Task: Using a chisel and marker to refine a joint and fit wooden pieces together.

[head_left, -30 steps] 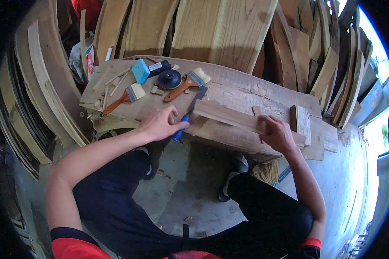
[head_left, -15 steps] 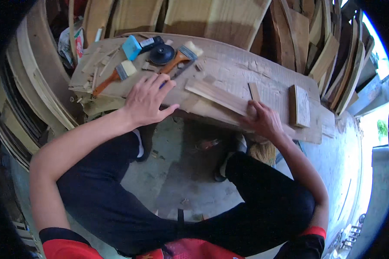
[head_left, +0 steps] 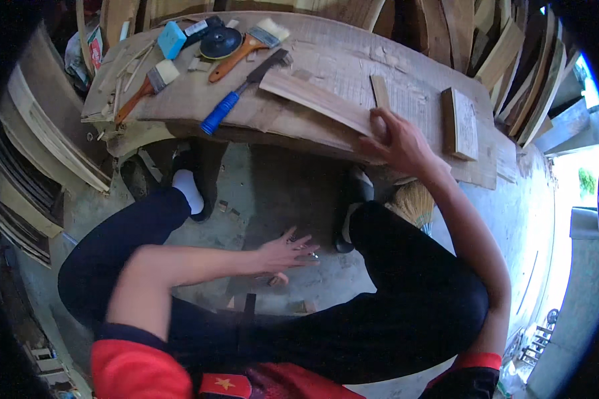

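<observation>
My right hand [head_left: 400, 141] grips the right end of a thin flat wooden strip [head_left: 316, 100], which lies slantwise along the near edge of the workbench [head_left: 343, 65]. Low between my knees, my left hand [head_left: 287, 255] is spread over the floor. Its fingers are apart; a small shiny bit shows by the fingertips, too little to name. On the bench left of the strip lies a blue-handled tool with a flat dark blade [head_left: 236, 100], like a chisel. A short narrow wood piece [head_left: 380, 92] rests just beyond my right hand.
Two paintbrushes [head_left: 249, 50] [head_left: 146, 90], a black disc [head_left: 221, 42] and a light-blue block [head_left: 172, 40] sit at the bench's left. A thick wood block [head_left: 459, 124] stands at its right. Below is a straw broom [head_left: 412, 205]. Boards [head_left: 50, 120] lean all around.
My left hand has left the bench and dropped to above the floor between my legs, uncovering the blue-handled tool. The right hand stays at the strip's end. The view has tilted down.
</observation>
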`<state>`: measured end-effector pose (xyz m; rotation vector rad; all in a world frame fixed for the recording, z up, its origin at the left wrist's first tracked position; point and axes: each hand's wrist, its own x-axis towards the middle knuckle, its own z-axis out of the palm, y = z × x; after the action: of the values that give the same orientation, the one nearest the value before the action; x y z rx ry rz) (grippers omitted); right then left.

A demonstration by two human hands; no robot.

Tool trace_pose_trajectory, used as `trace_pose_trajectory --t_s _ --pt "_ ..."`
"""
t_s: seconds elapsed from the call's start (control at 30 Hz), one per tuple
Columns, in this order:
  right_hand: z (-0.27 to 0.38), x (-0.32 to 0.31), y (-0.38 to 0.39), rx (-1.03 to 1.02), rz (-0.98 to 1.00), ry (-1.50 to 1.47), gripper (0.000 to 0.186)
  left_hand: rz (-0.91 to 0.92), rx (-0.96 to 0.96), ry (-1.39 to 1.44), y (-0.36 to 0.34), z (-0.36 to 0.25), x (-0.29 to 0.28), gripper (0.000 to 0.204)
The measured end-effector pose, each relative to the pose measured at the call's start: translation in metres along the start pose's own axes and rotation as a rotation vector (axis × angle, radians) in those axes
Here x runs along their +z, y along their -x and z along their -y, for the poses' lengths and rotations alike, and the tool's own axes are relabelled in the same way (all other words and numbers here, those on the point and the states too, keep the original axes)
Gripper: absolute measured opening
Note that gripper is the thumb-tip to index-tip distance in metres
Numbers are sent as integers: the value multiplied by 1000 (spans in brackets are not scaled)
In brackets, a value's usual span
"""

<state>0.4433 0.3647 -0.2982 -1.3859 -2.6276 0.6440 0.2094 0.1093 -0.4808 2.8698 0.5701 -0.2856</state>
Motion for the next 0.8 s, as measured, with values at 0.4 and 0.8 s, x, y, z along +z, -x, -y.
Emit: trace_pose_trajectory --t_s 0.4,0.8 --pt "10 -20 -11 -157 -32 116 64 -119 -896 443 8 70 67 40" --pt "2 -4 -11 -282 -207 88 59 -395 -1209 98 62 108 71 39"
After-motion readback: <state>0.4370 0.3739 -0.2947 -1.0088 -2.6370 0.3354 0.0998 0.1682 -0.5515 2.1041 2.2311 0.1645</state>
